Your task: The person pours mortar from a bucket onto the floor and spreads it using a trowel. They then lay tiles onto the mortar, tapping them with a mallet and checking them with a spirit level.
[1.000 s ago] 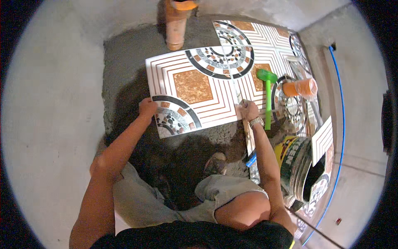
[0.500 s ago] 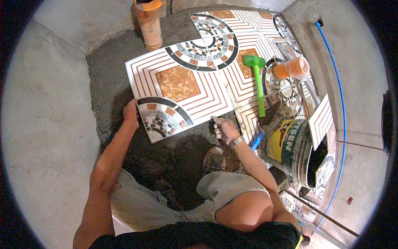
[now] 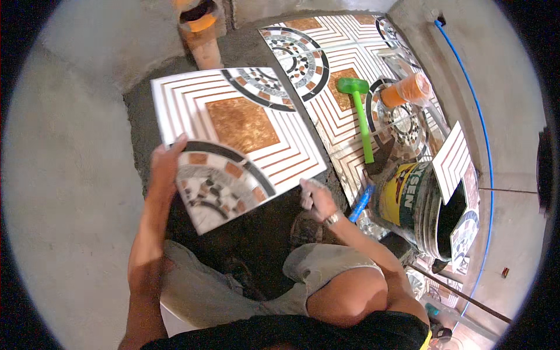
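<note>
A square patterned floor tile (image 3: 242, 122) tilts up off the dark wet mortar (image 3: 233, 256), its near left corner raised toward me. My left hand (image 3: 166, 163) grips its left edge, thumb over the top face and the other fingers underneath. At the near right corner, my right hand (image 3: 318, 199) is closed on the tile's edge with fingers curled. Beyond a dark gap to the right lie the laid tiles (image 3: 326, 116) with matching stripes and mosaic arcs. A green mallet (image 3: 360, 116) rests on them.
An orange pipe (image 3: 201, 35) rises at the far wall, and a plastic-covered orange pipe (image 3: 405, 90) stands among the laid tiles. At right, a tipped bucket (image 3: 414, 204) has a loose tile (image 3: 450, 163) leaning on it. A blue handle (image 3: 363, 203) lies beside it. A blue hose (image 3: 481, 128) runs along the right wall.
The tile has come up from the mortar toward me and left, parting from the laid tiles. My left hand has risen with it, its thumb now on the top face.
</note>
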A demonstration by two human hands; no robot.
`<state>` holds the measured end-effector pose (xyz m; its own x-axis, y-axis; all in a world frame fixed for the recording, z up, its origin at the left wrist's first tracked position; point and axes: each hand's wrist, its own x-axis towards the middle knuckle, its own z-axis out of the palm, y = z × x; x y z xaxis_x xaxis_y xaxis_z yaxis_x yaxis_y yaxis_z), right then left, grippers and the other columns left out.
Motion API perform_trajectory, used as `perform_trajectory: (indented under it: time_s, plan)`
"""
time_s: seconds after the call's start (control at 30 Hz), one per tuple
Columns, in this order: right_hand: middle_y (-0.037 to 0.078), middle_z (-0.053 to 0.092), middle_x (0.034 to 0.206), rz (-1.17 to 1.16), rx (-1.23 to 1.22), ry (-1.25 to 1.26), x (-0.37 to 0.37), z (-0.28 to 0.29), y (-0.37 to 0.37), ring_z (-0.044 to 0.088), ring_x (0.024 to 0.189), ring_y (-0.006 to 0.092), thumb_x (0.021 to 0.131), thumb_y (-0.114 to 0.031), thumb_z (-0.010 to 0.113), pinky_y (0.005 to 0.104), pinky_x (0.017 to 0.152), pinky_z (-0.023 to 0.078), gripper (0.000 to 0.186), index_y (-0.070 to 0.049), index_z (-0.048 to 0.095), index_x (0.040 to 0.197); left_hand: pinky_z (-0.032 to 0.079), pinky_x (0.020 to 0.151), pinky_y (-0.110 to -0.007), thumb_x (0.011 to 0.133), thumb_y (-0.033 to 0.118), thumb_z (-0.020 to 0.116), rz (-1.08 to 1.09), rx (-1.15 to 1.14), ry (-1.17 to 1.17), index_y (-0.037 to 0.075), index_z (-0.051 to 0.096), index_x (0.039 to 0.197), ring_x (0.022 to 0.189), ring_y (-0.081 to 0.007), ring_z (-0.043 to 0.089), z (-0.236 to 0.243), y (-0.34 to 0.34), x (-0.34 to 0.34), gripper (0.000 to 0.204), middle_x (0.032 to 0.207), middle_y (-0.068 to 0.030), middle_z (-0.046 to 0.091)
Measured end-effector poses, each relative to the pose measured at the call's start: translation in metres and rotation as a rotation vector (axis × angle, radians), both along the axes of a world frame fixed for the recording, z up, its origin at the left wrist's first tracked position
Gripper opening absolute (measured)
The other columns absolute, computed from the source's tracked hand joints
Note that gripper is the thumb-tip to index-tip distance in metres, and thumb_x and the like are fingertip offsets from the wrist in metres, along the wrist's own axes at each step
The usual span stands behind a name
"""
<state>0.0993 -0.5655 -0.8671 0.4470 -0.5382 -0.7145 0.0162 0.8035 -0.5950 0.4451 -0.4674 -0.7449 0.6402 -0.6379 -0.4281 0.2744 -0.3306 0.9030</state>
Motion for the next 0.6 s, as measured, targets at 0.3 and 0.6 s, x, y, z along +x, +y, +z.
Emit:
perform_trajectory:
  time_s: [0.3,0.6]
  plan:
    - [0.005,0.063,0.072,0.806,-0.344,0.153,-0.031,0.036,0.035,0.057,0.061,0.0130,0.090,-0.027,0.064,0.0284,0.053,0.046,0.024,-0.007,0.067,0.101,0.052,0.076,-0.030,0.085,0.033,0.071,0.408,0.131,-0.232,-0.010,0.055,0.115,0.083,-0.0195,0.065,0.141,0.083,0.023,0.055,0.100,-0.0169,0.064]
    - [0.032,0.058,0.109,0.369,-1.347,1.323,-0.150,0.011,-0.025,0.054,0.102,0.0473,0.089,-0.023,0.060,0.0498,0.089,0.044,0.046,0.006,0.052,0.123,0.041,0.095,-0.038,0.079,0.061,0.060,0.008,0.683,-1.040,0.003,0.071,0.101,0.104,-0.0268,0.057,0.216,0.074,0.169,0.063,0.109,-0.0175,0.064]
